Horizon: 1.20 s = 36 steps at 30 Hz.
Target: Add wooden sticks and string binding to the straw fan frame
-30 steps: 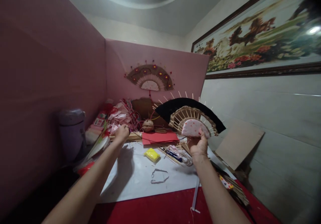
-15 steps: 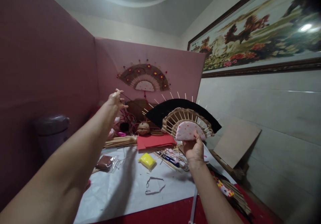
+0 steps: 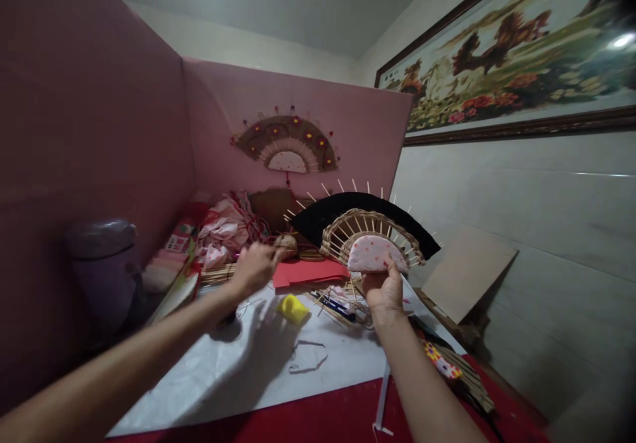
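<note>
My right hand [image 3: 385, 291] grips a half-round craft fan by its base, thumb on the pink dotted padded centre [image 3: 368, 252]. The fan [image 3: 355, 211] has a black outer band, woven brown twine rows, and thin sticks jutting past its top edge. My left hand [image 3: 258, 267] is raised left of the fan, blurred, fingers drawn together in a pinch. What it holds, if anything, cannot be made out. Just beyond its fingertips is a ball of twine [image 3: 285, 246]. Below, a yellow packet [image 3: 293, 308] lies on the white sheet [image 3: 238, 390].
Red paper sheets [image 3: 311, 274], a blue cutter [image 3: 338, 308] and loose sticks lie behind the packet. Pink cloth [image 3: 231, 224] is piled at the back left, near a lidded bin [image 3: 102, 277]. A finished fan [image 3: 288, 142] hangs on the pink panel. A board [image 3: 464, 274] leans at right.
My left hand has come down and right, from stretched out high at left with a dark strand running to the fan. My right hand and the fan have stayed nearly in place.
</note>
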Each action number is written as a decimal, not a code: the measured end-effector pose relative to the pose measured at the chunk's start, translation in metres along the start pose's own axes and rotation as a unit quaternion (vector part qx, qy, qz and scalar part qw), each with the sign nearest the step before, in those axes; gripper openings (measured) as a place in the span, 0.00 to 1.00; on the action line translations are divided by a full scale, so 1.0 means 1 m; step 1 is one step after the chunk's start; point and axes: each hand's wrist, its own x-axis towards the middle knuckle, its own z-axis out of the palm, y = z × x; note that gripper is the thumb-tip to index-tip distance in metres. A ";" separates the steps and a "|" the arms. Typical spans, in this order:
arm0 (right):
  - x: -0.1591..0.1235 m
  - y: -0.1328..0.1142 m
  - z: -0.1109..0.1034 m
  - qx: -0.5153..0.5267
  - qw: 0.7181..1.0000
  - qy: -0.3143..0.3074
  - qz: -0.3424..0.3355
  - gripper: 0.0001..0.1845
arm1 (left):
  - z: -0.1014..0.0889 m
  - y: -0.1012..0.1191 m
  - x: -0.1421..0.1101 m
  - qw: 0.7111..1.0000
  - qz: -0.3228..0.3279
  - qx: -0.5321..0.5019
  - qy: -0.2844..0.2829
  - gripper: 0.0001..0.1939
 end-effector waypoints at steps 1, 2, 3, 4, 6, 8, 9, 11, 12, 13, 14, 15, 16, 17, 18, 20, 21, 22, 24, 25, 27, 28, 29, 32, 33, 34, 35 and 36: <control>-0.001 0.000 0.001 0.003 1.000 0.001 0.007 0.10 | 0.017 -0.009 -0.023 1.000 0.011 0.016 -0.015 0.20; -0.002 0.001 0.002 0.005 1.000 0.001 0.013 0.10 | 0.032 -0.018 -0.041 0.999 0.026 0.040 -0.022 0.20; -0.004 0.001 0.002 0.007 1.000 0.000 0.017 0.09 | 0.042 -0.026 -0.056 0.992 0.055 0.111 -0.024 0.20; -0.005 0.002 0.003 0.008 1.000 -0.003 0.019 0.09 | 0.049 -0.034 -0.065 0.982 0.060 0.174 -0.032 0.22; -0.006 0.003 0.003 0.007 1.000 -0.010 0.017 0.08 | 0.054 -0.045 -0.074 0.970 0.038 0.236 -0.054 0.23; -0.006 0.004 0.002 0.003 1.000 -0.018 0.018 0.08 | 0.054 -0.049 -0.076 0.965 0.015 0.249 -0.078 0.25; -0.006 0.005 0.001 0.001 1.000 -0.023 0.019 0.08 | 0.053 -0.048 -0.076 0.965 0.015 0.247 -0.084 0.25; -0.005 0.006 0.000 -0.008 0.999 -0.032 0.020 0.09 | 0.052 -0.044 -0.077 0.967 0.046 0.239 -0.079 0.25; -0.005 0.006 -0.001 -0.011 0.999 -0.035 0.019 0.09 | 0.052 -0.041 -0.078 0.967 0.076 0.234 -0.073 0.25; -0.005 0.006 -0.001 -0.012 0.999 -0.034 0.018 0.09 | 0.052 -0.039 -0.080 0.965 0.111 0.228 -0.071 0.24; -0.005 0.006 -0.001 -0.010 0.999 -0.031 0.017 0.08 | 0.051 -0.038 -0.081 0.960 0.148 0.224 -0.074 0.23; -0.005 0.006 0.000 -0.006 0.999 -0.026 0.018 0.08 | 0.050 -0.037 -0.083 0.955 0.178 0.226 -0.079 0.23; -0.006 0.005 0.001 -0.002 1.000 -0.020 0.020 0.07 | 0.048 -0.038 -0.085 0.950 0.194 0.233 -0.080 0.22; -0.007 0.005 0.002 0.003 1.000 -0.016 0.023 0.07 | 0.046 -0.039 -0.087 0.947 0.192 0.247 -0.074 0.21; -0.007 0.005 0.002 0.006 1.000 -0.012 0.025 0.07 | 0.043 -0.042 -0.089 0.947 0.174 0.264 -0.063 0.20; -0.008 0.005 0.003 0.009 1.000 -0.010 0.028 0.07 | 0.037 -0.048 -0.096 0.950 0.105 0.292 -0.046 0.17; -0.008 0.005 0.003 0.008 0.999 -0.011 0.029 0.07 | 0.035 -0.051 -0.100 0.951 0.071 0.297 -0.054 0.16; -0.007 0.005 0.003 0.005 0.999 -0.014 0.028 0.07 | 0.033 -0.054 -0.104 0.951 0.044 0.297 -0.070 0.15; -0.005 0.006 0.001 -0.003 0.999 -0.024 0.024 0.08 | 0.030 -0.060 -0.113 0.950 0.015 0.295 -0.098 0.14; -0.004 0.006 -0.001 -0.006 0.999 -0.028 0.021 0.08 | 0.029 -0.061 -0.117 0.949 0.011 0.296 -0.104 0.14; -0.001 0.006 -0.003 -0.008 1.000 -0.029 0.010 0.09 | 0.027 -0.062 -0.120 0.949 0.014 0.294 -0.112 0.14; 0.000 0.006 -0.004 -0.007 1.000 -0.027 0.007 0.09 | 0.025 -0.060 -0.119 0.950 0.016 0.289 -0.113 0.14; 0.001 0.006 -0.005 -0.006 1.000 -0.026 0.006 0.09 | 0.023 -0.058 -0.114 0.954 0.016 0.278 -0.109 0.15; 0.002 0.006 -0.005 -0.008 1.000 -0.024 0.010 0.09 | 0.013 -0.045 -0.080 0.978 0.005 0.206 -0.034 0.18; 0.002 0.006 -0.005 -0.010 1.000 -0.023 0.010 0.09 | 0.008 -0.041 -0.062 0.986 -0.001 0.166 0.009 0.19; 0.001 0.006 -0.004 -0.012 1.000 -0.021 0.008 0.09 | 0.004 -0.038 -0.041 0.988 0.000 0.152 0.031 0.21; 0.001 0.006 -0.003 -0.013 1.000 -0.020 0.008 0.10 | -0.001 -0.036 -0.019 0.991 -0.003 0.131 0.040 0.22; 0.000 0.006 -0.002 -0.013 1.000 -0.020 0.007 0.10 | -0.005 -0.035 0.004 0.997 -0.025 0.059 0.033 0.21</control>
